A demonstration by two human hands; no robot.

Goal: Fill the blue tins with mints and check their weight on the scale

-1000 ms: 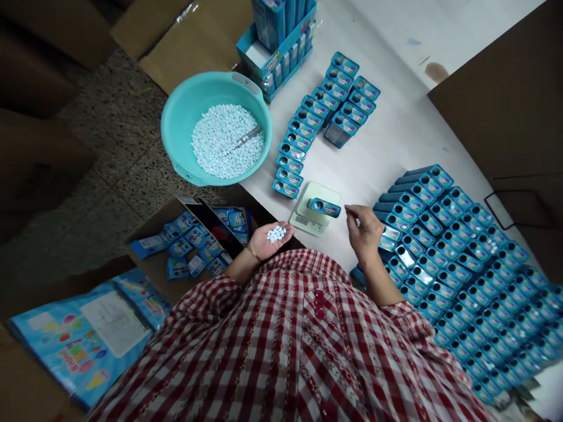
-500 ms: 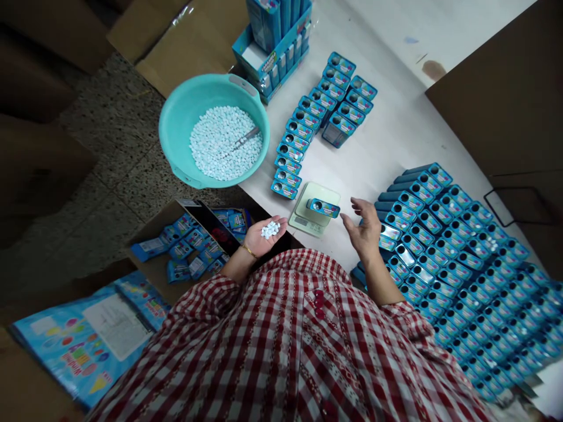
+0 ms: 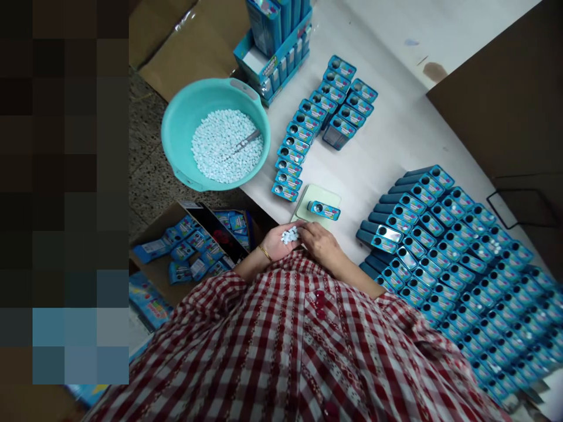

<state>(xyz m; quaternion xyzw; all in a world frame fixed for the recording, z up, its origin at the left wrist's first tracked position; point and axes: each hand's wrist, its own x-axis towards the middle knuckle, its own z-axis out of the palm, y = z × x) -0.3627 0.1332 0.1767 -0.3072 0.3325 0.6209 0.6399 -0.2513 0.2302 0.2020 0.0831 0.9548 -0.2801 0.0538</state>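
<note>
My left hand [image 3: 275, 243] is cupped palm up, curled loosely around a small heap of white candies [image 3: 290, 235]. It is close in front of my checked shirt [image 3: 299, 346], at the near edge of the table [image 3: 387, 140]. My right hand [image 3: 320, 241] lies just beside it on the right. Its fingertips reach down onto the heap, but I cannot tell whether they have pinched any candy or only touch them. A thin bracelet [image 3: 264, 252] sits on my left wrist.

Just beyond both hands is a small scale [image 3: 308, 202] with one blue box [image 3: 324, 209] lying on its platform. A row of boxes [image 3: 299, 140] runs away from the scale towards the far side. A large block of boxes [image 3: 461, 258] fills the table to the right. To the far left a teal basin [image 3: 176, 129] holds a pile of sweets [image 3: 220, 146]. Near left, below the table edge, an open carton [image 3: 152, 266] holds blue packets [image 3: 189, 249].
</note>
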